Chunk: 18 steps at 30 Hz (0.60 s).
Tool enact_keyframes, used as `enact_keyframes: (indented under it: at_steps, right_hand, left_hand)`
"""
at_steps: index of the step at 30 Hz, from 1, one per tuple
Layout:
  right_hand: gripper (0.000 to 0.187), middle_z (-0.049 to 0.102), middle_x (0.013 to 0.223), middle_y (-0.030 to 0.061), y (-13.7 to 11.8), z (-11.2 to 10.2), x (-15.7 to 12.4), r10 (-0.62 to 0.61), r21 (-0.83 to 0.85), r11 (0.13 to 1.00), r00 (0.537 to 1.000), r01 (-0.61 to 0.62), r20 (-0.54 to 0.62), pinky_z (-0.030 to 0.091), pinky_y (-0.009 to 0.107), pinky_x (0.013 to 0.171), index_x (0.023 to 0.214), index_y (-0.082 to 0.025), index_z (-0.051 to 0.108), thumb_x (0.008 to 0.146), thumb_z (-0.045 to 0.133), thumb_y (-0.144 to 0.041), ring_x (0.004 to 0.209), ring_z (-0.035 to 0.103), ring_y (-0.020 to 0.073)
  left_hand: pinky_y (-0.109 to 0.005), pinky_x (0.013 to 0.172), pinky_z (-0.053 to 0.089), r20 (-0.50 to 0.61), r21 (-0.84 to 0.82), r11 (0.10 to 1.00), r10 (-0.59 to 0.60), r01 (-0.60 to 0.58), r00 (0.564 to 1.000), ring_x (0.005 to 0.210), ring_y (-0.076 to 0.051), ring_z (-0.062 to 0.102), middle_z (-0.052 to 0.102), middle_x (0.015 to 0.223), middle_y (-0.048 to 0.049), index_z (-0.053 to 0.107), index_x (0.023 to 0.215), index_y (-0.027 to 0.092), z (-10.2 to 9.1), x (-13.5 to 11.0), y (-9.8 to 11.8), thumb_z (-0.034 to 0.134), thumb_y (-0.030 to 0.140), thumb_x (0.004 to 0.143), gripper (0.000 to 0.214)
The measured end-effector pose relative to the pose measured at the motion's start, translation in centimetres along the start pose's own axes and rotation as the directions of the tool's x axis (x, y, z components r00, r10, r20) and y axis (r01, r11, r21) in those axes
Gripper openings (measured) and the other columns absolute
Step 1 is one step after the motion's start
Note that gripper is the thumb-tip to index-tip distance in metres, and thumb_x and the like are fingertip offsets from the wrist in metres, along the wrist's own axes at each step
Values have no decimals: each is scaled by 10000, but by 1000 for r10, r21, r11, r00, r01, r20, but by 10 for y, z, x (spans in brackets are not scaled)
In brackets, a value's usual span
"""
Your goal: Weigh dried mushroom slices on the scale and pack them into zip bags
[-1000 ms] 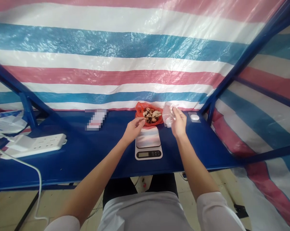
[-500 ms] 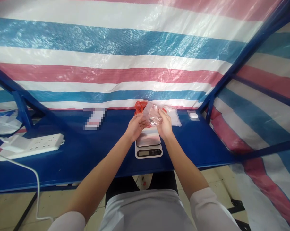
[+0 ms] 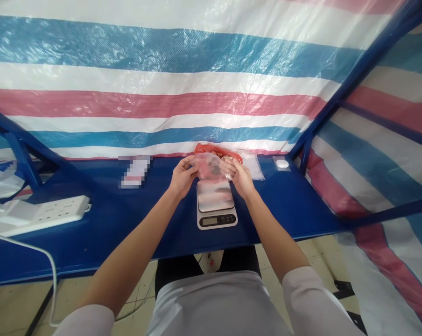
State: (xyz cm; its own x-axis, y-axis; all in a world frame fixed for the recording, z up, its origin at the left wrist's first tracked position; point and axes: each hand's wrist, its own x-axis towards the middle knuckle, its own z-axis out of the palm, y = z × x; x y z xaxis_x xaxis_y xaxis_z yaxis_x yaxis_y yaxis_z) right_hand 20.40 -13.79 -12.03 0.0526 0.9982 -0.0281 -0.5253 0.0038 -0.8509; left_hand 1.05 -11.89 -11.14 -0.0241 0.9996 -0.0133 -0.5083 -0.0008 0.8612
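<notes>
Grip, left hand (image 3: 180,175): fingers and thumb are pressed together on the left edge of the clear bag (image 3: 208,167), pinching the thin film rather than wrapping round it.
Grip, right hand (image 3: 241,176): it is clamped the same way on the bag's right edge, with the thumb on top.
Why two hands: the film is limp, so a pinch at each side probably keeps it stretched flat between the hands and stops it folding on itself.
Where the clear bag is: it hangs in the air between the two hands, just above the far edge of the scale (image 3: 216,205) and not resting on it. Whether its mouth is parted cannot be told.
Scale: it sits on the table (image 3: 109,224) straight in front of the person with its display turned toward them. That likely makes it readable and puts it within reach of both arms.
Red bag (image 3: 214,150): it lies open just behind the scale against the striped tarp (image 3: 197,102), and a few brownish pieces (image 3: 228,159) show at its rim. The clear bag partly covers it from this view.
Spare bags (image 3: 255,164): a flat pile of clear film lies just right of the red bag, close to the right hand.
White puck (image 3: 282,164): this small round thing sits further right near the frame post, well apart from the hands.
Power strip (image 3: 46,212): it lies far to the left with its cord trailing off the table edge, clear of the work in the middle.
</notes>
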Motion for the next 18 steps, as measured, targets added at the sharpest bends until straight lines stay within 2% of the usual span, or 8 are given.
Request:
enact_keyframes:
  at_steps: [4,8,11,14,18]
  right_hand:
    - [221,816,1004,59,-2,8,10,99,-106,990,995,-96,18,631,310,862,1013,-215,749,942,670,-409,943,785,191]
    - [168,812,1019,43,-1,22,19,114,-181,978,993,-108,23,635,292,846,1019,-229,751,911,709,-351,904,785,176]
    - [186,811,1014,47,3,30,23,138,-264,957,989,-118,56,646,286,772,987,-221,767,860,755,-356,858,784,184]
    - [258,810,966,47,9,32,26,158,-377,922,976,-91,150,645,288,681,982,-214,790,784,809,-379,837,780,208]
    - [307,801,890,30,21,32,30,125,-466,885,951,22,282,642,289,689,950,-214,815,685,870,-358,834,769,207]
  left_hand:
    - [-233,656,505,151,120,992,-69,51,986,754,-110,633,737,1098,-34,739,1024,194,-16,0,10,847,79,541,508]
    - [-234,612,460,265,267,963,-106,32,958,647,-76,565,740,1097,-34,760,1097,208,-30,4,21,819,89,562,552]
    - [-232,582,430,301,381,925,-138,14,943,612,-80,551,750,998,-33,763,1124,207,-40,7,30,790,105,584,550]
    - [-226,555,403,314,484,875,-197,22,929,579,-91,542,733,832,-15,759,1150,199,-49,11,37,772,138,607,547]
    - [-222,550,397,325,567,824,-226,2,918,588,-94,553,750,909,-34,762,1152,206,-61,22,37,761,162,621,533]
